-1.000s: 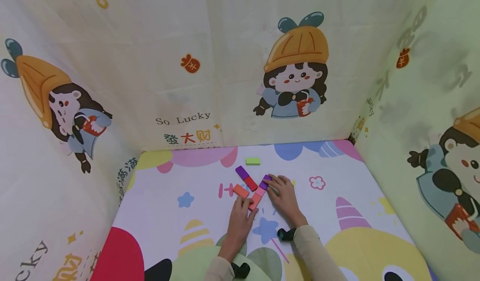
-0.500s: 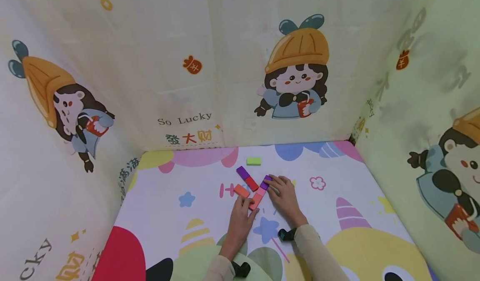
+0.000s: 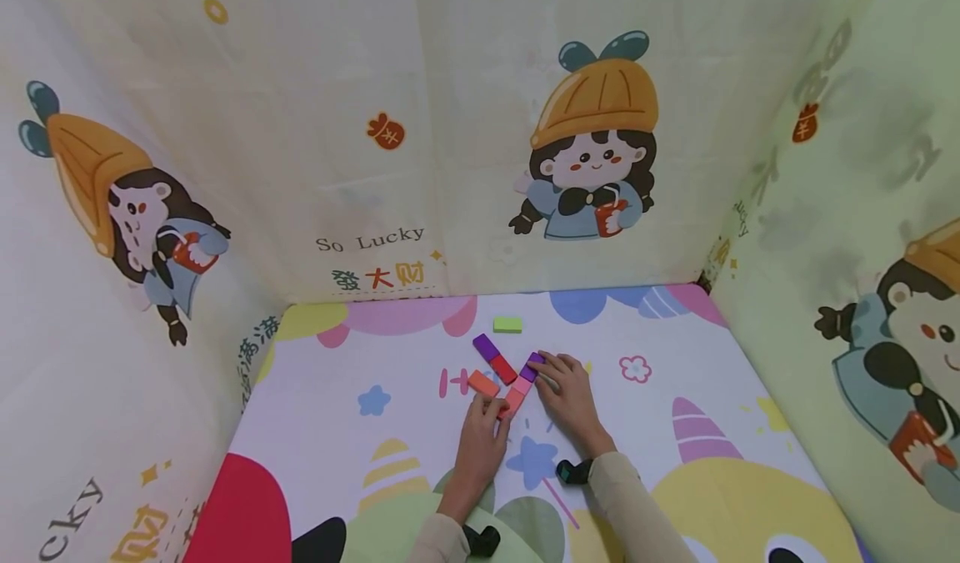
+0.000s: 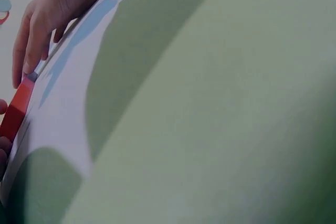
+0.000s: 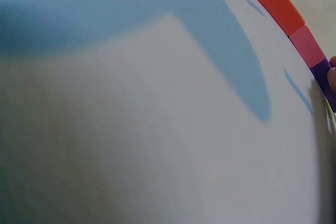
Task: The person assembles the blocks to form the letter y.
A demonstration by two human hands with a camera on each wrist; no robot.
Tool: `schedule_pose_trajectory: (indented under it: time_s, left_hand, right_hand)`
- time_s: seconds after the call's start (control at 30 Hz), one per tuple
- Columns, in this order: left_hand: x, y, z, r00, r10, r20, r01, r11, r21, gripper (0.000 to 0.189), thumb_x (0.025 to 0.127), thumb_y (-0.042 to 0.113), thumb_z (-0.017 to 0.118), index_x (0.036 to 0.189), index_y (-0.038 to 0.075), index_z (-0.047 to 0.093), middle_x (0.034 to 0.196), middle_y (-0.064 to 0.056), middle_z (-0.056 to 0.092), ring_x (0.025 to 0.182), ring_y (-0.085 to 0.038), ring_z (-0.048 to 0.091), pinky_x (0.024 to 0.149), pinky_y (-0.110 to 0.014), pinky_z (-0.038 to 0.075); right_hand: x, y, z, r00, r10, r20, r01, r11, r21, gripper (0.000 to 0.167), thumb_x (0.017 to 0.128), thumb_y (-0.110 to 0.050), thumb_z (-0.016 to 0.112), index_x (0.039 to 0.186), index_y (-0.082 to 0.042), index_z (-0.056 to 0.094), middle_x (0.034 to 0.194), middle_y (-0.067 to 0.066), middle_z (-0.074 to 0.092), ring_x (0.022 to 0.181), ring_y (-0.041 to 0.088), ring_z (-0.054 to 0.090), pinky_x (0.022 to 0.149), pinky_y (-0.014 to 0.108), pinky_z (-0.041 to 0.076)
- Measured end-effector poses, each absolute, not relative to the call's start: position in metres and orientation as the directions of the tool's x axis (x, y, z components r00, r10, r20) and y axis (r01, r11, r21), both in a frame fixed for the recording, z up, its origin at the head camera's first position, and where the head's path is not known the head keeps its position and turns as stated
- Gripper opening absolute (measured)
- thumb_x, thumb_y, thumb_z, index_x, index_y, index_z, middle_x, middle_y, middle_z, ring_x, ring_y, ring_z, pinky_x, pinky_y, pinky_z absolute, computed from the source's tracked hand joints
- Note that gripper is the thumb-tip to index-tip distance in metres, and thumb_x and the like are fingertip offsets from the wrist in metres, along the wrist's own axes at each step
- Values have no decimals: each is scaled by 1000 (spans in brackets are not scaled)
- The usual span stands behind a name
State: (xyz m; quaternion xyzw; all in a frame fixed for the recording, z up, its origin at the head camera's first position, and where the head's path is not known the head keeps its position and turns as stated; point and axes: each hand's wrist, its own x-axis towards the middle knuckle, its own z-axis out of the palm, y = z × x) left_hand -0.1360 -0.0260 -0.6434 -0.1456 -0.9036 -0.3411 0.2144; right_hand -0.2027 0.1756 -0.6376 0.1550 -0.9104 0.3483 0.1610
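A slanting row of small blocks lies end to end on the table: coral (image 3: 514, 399) nearest, pink (image 3: 522, 384) in the middle, purple (image 3: 531, 367) farthest. My left hand (image 3: 482, 446) pinches the coral block's near end, which looks red (image 4: 17, 109) between fingertips in the left wrist view. At the far end, my right hand (image 3: 572, 396) grips the purple block; its fingertips (image 5: 332, 77) show on that block in the right wrist view. To the left, another purple block (image 3: 486, 347) meets a red block (image 3: 503, 369), slanting the opposite way. A separate orange block (image 3: 483, 383) lies just beyond my left fingers.
A light green block (image 3: 507, 324) lies farther back. The tabletop (image 3: 577, 321) has a printed cover with cartoon shapes. Fabric walls (image 3: 465, 154) with printed figures enclose it at the back, left and right.
My left thumb has drawn in slightly toward the coral block. My right hand and the blocks stay practically where they were; the head view has shifted a little.
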Motion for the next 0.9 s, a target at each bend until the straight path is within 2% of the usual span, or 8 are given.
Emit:
schedule_pose_trajectory:
  time_s: [0.2, 0.33, 0.47, 0.6, 0.73, 0.9]
  left_hand:
    - [-135, -29, -643, -834, 24, 551, 417, 681, 602, 15, 97, 6, 70, 111, 10, 72, 107, -5, 60, 95, -17, 60, 83, -33, 55]
    - [-132, -34, -642, -827, -8, 562, 403, 689, 603, 18, 95, 4, 71, 112, 10, 71, 108, -4, 61, 99, -18, 58, 85, -36, 52]
    - [-136, -45, -639, -802, 61, 594, 443, 727, 524, 22, 93, 5, 73, 113, 10, 72, 109, -4, 64, 102, -22, 58, 87, -38, 51]
    - [-152, -63, -632, -789, 172, 590, 474, 782, 405, 30, 92, 8, 74, 121, 10, 70, 120, -9, 67, 113, -30, 59, 90, -47, 51]
    - [-168, -80, -624, -827, 275, 490, 465, 826, 320, 41, 95, 19, 72, 135, 14, 64, 137, -9, 62, 128, -32, 53, 96, -51, 50]
    - [-182, -94, -619, -854, 392, 342, 487, 833, 263, 49, 101, 30, 65, 147, 19, 55, 150, -8, 54, 139, -33, 46, 105, -54, 46]
  right_hand:
    - [-201, 175, -639, -928, -150, 341, -340, 717, -608, 36, 99, -21, 70, 135, -26, 71, 153, 4, 60, 143, 41, 45, 117, 67, 32]
    - [-198, 172, -639, -933, -162, 321, -335, 717, -611, 37, 100, -22, 69, 136, -26, 71, 153, 4, 59, 144, 41, 44, 116, 69, 32]
    - [-198, 172, -640, -925, -163, 343, -349, 721, -599, 36, 98, -20, 70, 134, -24, 72, 151, 5, 61, 142, 42, 45, 115, 68, 33]
    - [-201, 174, -640, -922, -168, 349, -356, 719, -596, 36, 100, -21, 69, 135, -25, 71, 152, 4, 60, 143, 41, 44, 117, 65, 32]
    - [-202, 176, -640, -921, -174, 348, -362, 713, -601, 36, 100, -22, 68, 136, -25, 70, 153, 4, 59, 144, 41, 43, 117, 66, 32]
    - [-204, 176, -640, -918, -171, 357, -366, 713, -598, 36, 100, -22, 68, 136, -25, 71, 152, 5, 60, 143, 42, 44, 117, 66, 32]
